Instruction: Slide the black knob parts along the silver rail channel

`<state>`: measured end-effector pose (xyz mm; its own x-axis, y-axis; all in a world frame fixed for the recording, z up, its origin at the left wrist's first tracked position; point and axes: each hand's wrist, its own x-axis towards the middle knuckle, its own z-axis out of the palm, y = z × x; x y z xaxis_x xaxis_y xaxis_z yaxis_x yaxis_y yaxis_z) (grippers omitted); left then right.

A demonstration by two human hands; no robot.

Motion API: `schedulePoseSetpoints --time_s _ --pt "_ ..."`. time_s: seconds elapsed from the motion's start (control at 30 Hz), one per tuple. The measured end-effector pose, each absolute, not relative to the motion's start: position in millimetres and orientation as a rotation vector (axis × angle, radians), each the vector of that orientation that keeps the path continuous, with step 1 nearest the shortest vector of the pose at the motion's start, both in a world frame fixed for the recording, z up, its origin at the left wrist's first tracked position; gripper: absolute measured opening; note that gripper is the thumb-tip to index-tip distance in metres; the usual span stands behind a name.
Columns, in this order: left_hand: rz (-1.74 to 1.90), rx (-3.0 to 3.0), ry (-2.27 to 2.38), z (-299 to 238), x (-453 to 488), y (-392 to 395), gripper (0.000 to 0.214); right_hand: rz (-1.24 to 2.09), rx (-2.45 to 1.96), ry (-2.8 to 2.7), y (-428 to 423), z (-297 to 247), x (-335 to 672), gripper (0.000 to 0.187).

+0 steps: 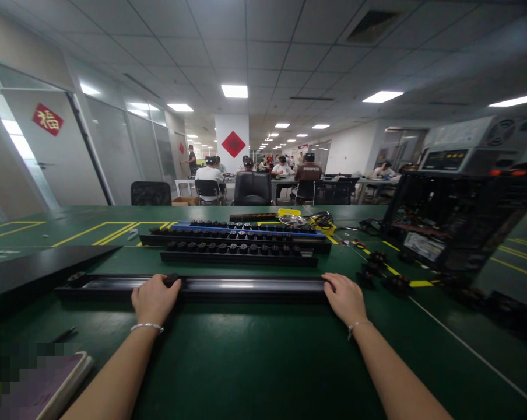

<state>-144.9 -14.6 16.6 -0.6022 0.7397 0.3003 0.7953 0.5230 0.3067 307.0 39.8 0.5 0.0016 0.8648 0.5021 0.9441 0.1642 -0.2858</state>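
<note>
A long black metal channel [250, 286] lies crosswise on the green table in front of me, its shiny inside facing up. My left hand [155, 297] is closed on a small black round piece [172, 280], like a socket, at the channel left of its middle. A similar black piece [76, 279] sits at the channel's left end. My right hand [345, 297] grips the channel's right end, fingers over its far edge. Beyond it lie black strips [239, 256] filled with rows of round black socket-like pieces.
On the right stands an open black computer case [447, 221], with loose black pieces [394, 283] before it. Cables and a yellow tray [290, 212] lie farther back. A dark panel [40, 268] is at left, a phone-like object [65, 382] at lower left. People sit beyond the table.
</note>
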Motion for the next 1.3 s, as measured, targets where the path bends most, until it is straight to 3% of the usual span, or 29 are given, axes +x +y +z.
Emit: schedulePoseSetpoints --time_s 1.3 --pt "-0.601 -1.539 -2.42 16.1 -111.7 -12.8 0.048 -0.184 -1.707 -1.884 43.7 -1.4 309.7 0.036"
